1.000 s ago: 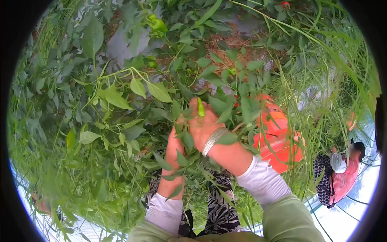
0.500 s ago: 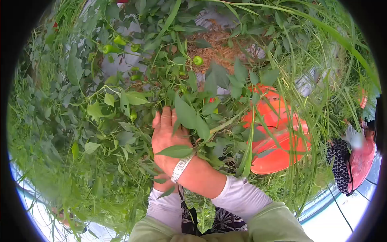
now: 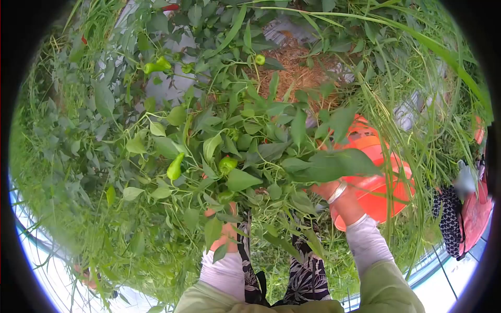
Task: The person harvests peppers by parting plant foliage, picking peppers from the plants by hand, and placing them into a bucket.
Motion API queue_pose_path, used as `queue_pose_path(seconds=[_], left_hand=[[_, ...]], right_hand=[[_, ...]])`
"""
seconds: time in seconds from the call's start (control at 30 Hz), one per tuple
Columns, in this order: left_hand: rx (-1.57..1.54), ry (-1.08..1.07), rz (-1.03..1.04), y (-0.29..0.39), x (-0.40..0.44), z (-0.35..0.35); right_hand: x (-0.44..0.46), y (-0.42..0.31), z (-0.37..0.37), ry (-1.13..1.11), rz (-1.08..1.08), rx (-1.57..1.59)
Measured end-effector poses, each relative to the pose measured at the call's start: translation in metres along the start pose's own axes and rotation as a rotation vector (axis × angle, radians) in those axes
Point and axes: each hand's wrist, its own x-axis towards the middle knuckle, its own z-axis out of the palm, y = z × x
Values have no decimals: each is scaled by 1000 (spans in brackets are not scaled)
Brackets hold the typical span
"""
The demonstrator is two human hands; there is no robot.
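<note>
My left hand (image 3: 225, 233) is low among the leaves of a pepper plant (image 3: 242, 180), its fingers mostly covered by foliage. Just above it hangs a round green pepper (image 3: 228, 165), and a longer green pepper (image 3: 175, 167) is to its upper left. My right hand (image 3: 327, 190), with a silver bracelet (image 3: 337, 192) at the wrist, reaches to the left edge of an orange-red bucket (image 3: 371, 201). A big leaf (image 3: 339, 165) covers its fingers, so I cannot see whether it holds anything.
More green peppers (image 3: 156, 65) hang at the upper left, with a red pepper (image 3: 170, 7) at the top. Dry straw (image 3: 295, 70) lies on the ground beyond the plant. Long grass blades (image 3: 389, 135) cross the bucket. A pink bag (image 3: 475, 216) is at the far right.
My right hand has moved from beside my left hand, in the plant, rightward to the bucket. More of the plant's leaves and peppers now show where it was.
</note>
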Motion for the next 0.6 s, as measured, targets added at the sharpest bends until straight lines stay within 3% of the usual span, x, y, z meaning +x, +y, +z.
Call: queue_pose_path(seconds=[0.07, 0.1, 0.2, 0.27, 0.3, 0.47, 0.6], left_hand=[[4, 42, 35, 4, 1, -3], [9, 65, 51, 5, 0, -5], [13, 105, 81, 3, 2, 0], [8, 126, 94, 0, 4, 6], [6, 137, 100, -1, 5, 8], [16, 199, 148, 1, 11, 10], [26, 270, 206, 10, 12, 6]], right_hand=[[17, -50, -21, 162, 353, 1070], [29, -67, -31, 156, 352, 1080], [76, -95, -71, 441, -172, 608], [106, -116, -99, 360, -168, 745], [119, -126, -100, 507, -198, 749], [140, -162, -96, 452, -295, 760], [135, -196, -97, 411, -98, 719]])
